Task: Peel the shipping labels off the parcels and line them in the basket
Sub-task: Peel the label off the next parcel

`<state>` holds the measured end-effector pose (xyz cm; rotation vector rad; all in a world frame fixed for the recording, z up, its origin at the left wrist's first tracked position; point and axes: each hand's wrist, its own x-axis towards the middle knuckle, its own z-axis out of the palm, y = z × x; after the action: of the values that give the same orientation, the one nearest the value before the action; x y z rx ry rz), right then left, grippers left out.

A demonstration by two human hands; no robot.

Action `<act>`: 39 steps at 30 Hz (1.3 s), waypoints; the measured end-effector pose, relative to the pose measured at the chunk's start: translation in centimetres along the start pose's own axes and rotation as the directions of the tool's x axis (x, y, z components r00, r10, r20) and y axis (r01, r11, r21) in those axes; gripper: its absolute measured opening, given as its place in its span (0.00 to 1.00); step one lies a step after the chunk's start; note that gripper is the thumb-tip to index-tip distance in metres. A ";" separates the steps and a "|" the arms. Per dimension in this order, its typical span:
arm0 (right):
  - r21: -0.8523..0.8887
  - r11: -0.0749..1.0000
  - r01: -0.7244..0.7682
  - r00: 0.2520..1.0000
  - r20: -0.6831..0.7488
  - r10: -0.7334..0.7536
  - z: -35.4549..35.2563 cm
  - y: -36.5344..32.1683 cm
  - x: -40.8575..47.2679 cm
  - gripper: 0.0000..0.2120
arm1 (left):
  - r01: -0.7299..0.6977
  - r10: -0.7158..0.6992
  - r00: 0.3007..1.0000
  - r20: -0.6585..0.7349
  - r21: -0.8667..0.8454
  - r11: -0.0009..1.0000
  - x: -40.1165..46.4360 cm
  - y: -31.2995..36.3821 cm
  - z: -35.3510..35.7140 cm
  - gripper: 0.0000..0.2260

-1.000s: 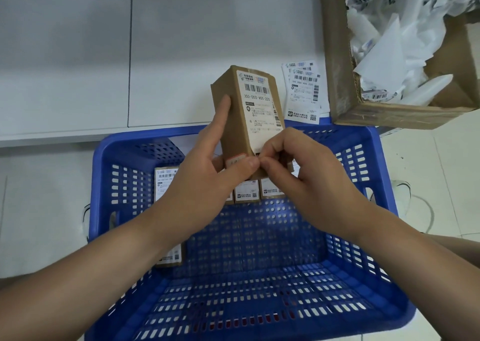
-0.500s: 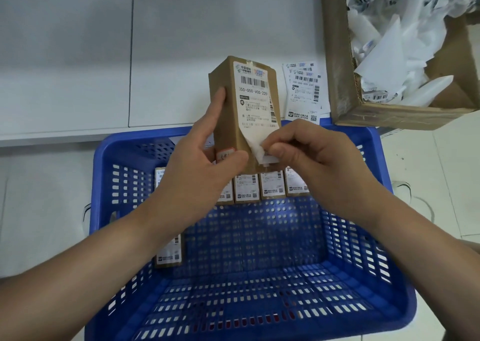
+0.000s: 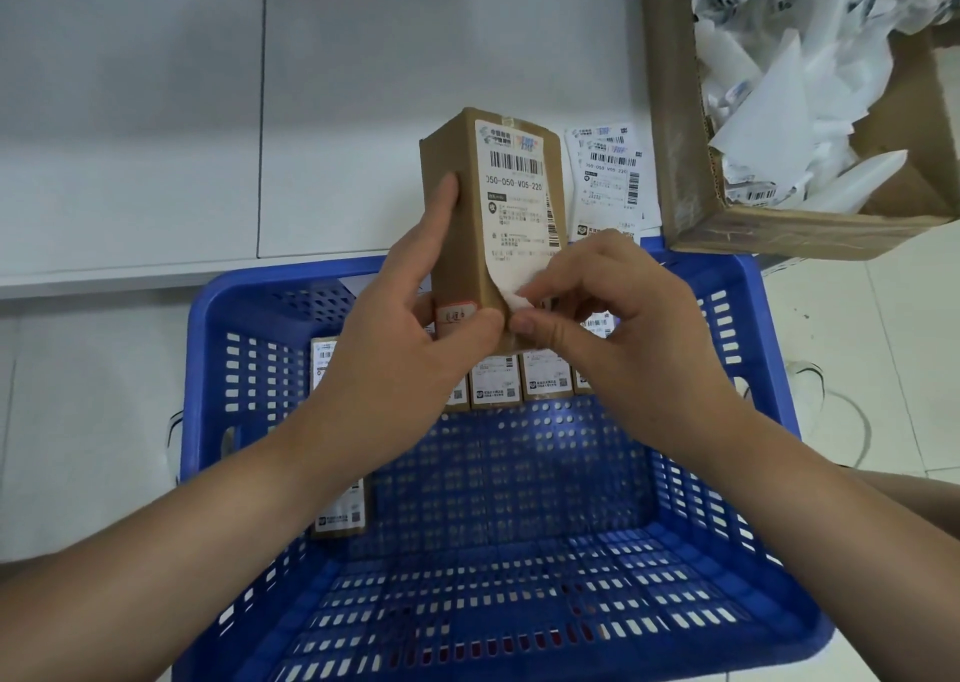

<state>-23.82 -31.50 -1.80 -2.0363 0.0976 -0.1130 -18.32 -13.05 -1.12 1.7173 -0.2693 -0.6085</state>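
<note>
A small brown parcel (image 3: pixel 457 224) stands upright above the blue basket (image 3: pixel 769 318). My left hand (image 3: pixel 415 328) grips it from the left, thumb across its lower front. A white shipping label (image 3: pixel 519 193) covers the parcel's front face, and its lower corner is lifted off the cardboard. My right hand (image 3: pixel 608 318) pinches that lifted corner between thumb and fingers. Several labelled parcels (image 3: pixel 498 382) stand in a row along the basket's far wall, and one more (image 3: pixel 340 518) lies by its left wall.
A cardboard box (image 3: pixel 670 136) full of crumpled white paper stands at the upper right. Peeled labels (image 3: pixel 608 177) lie flat on the white surface beside it. A white ledge runs behind the basket, with tiled floor at the right.
My right hand has lifted the label's lower corner off the parcel. The parcel has risen a little and turned slightly toward me.
</note>
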 end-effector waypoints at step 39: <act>-0.178 0.982 0.063 0.997 -0.040 -0.071 -1.6 0.3 0.8 0.14 | -0.151 0.142 0.988 0.065 0.172 0.973 -0.3 -0.1 0.8 0.37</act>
<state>-23.18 -33.15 -1.27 -2.2151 0.0701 -0.1992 -18.98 -13.55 -1.27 1.8341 -0.4956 -0.5334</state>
